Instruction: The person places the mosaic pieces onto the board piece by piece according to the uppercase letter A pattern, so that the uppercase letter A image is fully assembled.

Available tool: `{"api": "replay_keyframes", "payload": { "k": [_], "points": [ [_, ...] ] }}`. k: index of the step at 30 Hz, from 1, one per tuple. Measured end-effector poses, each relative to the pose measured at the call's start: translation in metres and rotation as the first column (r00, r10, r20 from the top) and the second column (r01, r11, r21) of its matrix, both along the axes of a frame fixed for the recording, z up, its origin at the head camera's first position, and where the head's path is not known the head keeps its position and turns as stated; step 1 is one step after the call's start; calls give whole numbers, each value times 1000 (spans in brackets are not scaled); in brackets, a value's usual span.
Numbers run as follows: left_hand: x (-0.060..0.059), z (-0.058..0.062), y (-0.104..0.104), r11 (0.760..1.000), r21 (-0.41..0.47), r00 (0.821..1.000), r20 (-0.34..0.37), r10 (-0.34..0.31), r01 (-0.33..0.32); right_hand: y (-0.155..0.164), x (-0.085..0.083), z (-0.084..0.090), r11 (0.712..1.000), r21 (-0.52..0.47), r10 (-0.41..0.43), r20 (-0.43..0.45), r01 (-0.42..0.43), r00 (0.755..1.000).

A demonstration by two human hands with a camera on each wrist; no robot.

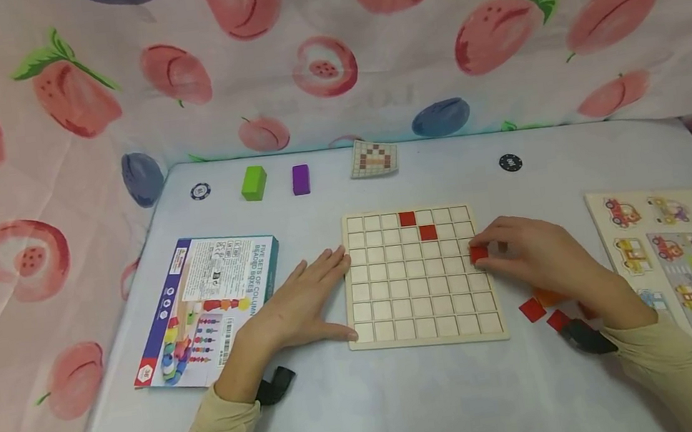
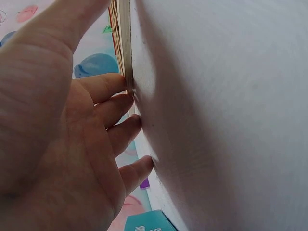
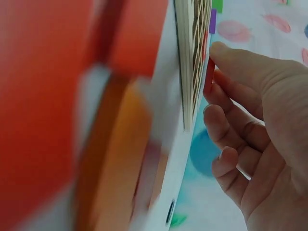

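A wooden grid board [image 1: 420, 293] lies flat in the middle of the table, with two red square tiles, one of them the tile [image 1: 407, 218], set in cells near its far edge. My left hand [image 1: 304, 300] rests at the board's left edge, fingers and thumb spread along it; the left wrist view shows the fingertips [image 2: 147, 163] at the table surface. Between thumb and fingers my right hand [image 1: 532, 251] pinches another red tile [image 3: 209, 74] at the board's right edge. Loose red tiles [image 1: 532, 310] and an orange piece [image 1: 547, 297] lie beneath the right wrist.
Left of the board lies a toy box [image 1: 223, 274]. Behind stand a green block [image 1: 254, 183], a purple block [image 1: 300, 180], a pattern card [image 1: 373, 158] and two round chips, including a black chip [image 1: 511, 162]. A vehicle puzzle board [image 1: 618, 211] lies at right.
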State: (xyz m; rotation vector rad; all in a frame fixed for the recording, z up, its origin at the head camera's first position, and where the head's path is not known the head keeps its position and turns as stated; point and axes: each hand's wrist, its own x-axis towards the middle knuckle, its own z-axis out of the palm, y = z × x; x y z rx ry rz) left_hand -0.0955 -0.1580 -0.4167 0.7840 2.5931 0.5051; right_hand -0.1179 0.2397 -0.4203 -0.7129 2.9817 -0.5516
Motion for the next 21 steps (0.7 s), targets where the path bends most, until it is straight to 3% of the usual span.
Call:
{"api": "replay_keyframes", "payload": {
  "k": [8, 21],
  "points": [
    [-1, -1, 3, 1000, 10, 1000, 12, -12, 12, -33, -17, 0, 999, 12, 33, 38, -34, 999],
    [-1, 1, 0, 1000, -19, 1000, 14, 5, -5, -39, -22, -3, 999, 15, 40, -6, -40, 999]
  ]
}}
